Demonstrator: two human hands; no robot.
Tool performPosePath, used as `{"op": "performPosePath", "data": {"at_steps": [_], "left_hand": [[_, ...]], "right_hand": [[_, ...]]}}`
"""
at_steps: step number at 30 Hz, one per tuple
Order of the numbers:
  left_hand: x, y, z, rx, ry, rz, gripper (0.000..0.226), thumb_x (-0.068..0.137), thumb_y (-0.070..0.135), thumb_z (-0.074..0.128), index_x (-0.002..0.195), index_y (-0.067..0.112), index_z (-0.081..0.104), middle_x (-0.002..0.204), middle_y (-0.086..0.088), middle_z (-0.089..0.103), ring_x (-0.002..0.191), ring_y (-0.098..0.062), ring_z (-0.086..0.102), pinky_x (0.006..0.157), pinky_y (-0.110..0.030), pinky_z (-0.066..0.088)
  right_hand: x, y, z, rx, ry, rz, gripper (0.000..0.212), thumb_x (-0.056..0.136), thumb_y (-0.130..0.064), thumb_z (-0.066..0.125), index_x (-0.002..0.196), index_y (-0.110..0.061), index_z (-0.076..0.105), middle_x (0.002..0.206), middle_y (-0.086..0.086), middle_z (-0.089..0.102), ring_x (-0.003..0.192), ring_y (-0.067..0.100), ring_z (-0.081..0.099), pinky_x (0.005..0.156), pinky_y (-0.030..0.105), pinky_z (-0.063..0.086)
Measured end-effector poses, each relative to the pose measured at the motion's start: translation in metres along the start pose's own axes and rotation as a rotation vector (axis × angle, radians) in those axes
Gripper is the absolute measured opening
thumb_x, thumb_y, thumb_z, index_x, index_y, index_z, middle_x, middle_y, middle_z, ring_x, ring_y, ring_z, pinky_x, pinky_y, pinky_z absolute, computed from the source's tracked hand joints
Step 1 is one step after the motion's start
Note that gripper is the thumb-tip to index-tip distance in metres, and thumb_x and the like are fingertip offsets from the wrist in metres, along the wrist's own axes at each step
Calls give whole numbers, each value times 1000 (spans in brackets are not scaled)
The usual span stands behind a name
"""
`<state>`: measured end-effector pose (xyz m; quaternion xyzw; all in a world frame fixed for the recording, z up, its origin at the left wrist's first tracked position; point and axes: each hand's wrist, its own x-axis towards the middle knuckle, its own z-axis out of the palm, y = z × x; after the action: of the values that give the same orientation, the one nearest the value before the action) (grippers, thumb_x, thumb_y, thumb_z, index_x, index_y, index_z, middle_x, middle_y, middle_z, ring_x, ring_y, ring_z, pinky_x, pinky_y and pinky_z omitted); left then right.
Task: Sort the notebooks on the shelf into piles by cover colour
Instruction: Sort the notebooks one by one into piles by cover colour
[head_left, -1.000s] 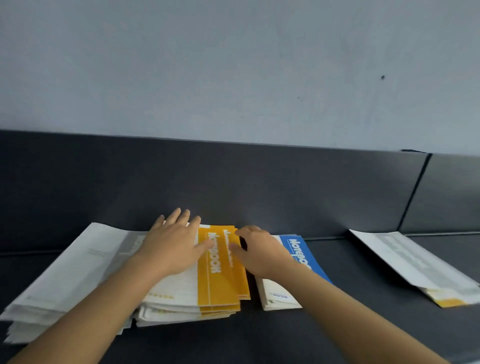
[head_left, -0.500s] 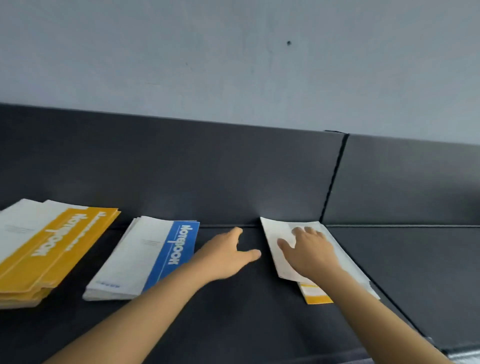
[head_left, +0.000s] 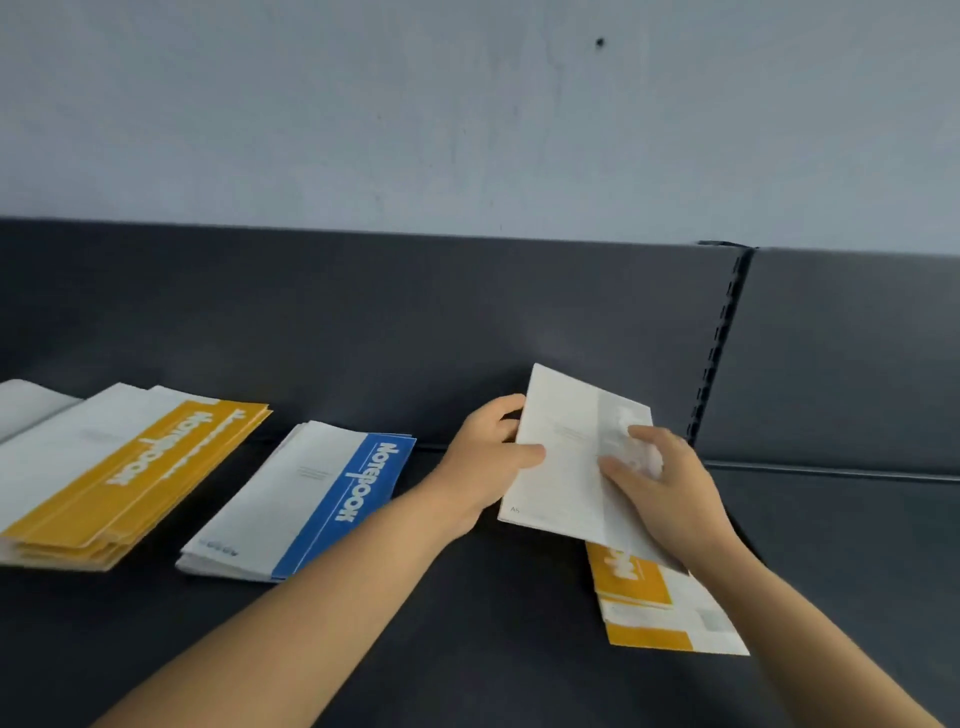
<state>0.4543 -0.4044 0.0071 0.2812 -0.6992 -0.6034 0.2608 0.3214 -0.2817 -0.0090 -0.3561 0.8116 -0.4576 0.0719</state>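
Partly done: yellow pile (head_left: 130, 478) and blue pile (head_left: 311, 499) lie sorted; left hand (head_left: 488, 457) and right hand (head_left: 660, 483) both grip a raised notebook (head_left: 566, 457) above leftover yellow notebooks (head_left: 649, 608).

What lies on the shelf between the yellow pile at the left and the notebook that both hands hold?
The head view shows the blue pile there, apart from the yellow pile and the held notebook.
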Motion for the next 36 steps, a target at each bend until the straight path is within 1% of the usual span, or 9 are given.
{"op": "performPosePath", "data": {"at_steps": [4,10,14,19,25,28,30,32,36], "left_hand": [[-14,14,-63,58,48,67,45,88,3,65,127,24,56,107,7,72,98,-11,69,82,-31,57],[-45,18,-195,248,116,50,55,74,3,81,119,26,58,105,11,70,95,-6,68,79,-27,57],[-64,10,-312,361,168,69,51,72,8,83,117,21,61,108,8,71,97,-8,68,82,-28,56],[-76,-6,-457,511,206,54,52,70,19,86,114,26,61,108,11,69,100,-9,65,91,-37,54],[-79,-27,-552,796,188,1,68,63,44,84,122,31,51,117,13,58,108,-10,55,89,-33,51],[-78,-50,-565,1116,106,-109,87,67,68,69,137,27,38,134,1,45,126,-22,39,102,-35,38],[-82,-66,-563,1282,-9,-214,101,77,80,46,152,20,17,157,-7,19,142,-27,15,113,-39,21],[-86,-73,-558,1334,-39,-212,104,78,85,25,155,19,4,163,-5,2,147,-25,3,116,-41,12],[-83,-61,-546,1522,114,10,124,56,83,-25,147,18,28,159,-7,18,143,-25,16,112,-40,21]], "right_hand": [[4,-52,30,143,-4,-91,45,85,-15,63,128,-25,52,118,-11,51,107,13,50,82,29,39],[-16,-146,123,171,-170,-238,39,86,-23,66,122,-24,51,119,-5,52,101,16,55,69,27,44],[-32,-218,212,151,-276,-276,40,86,-27,65,123,-24,52,120,-3,53,102,18,58,81,34,52],[-52,-308,322,27,-348,-338,46,86,-36,66,127,-21,52,120,-8,48,102,11,51,75,21,44],[-63,-368,404,-297,-478,-400,57,87,-39,64,133,-11,47,132,5,50,118,22,50,88,27,41],[-67,-373,432,-575,-519,-463,57,89,-49,54,133,-15,44,131,6,50,126,24,39,99,33,35],[-69,-373,444,-817,-558,-512,56,92,-58,41,128,-16,50,131,6,52,129,26,33,108,38,26],[-70,-371,448,-928,-590,-519,61,94,-61,30,128,-16,53,135,8,49,133,28,29,113,43,19],[-64,-365,427,-867,-460,-568,56,97,-55,26,130,-16,50,133,6,49,133,25,32,113,41,22]]}}
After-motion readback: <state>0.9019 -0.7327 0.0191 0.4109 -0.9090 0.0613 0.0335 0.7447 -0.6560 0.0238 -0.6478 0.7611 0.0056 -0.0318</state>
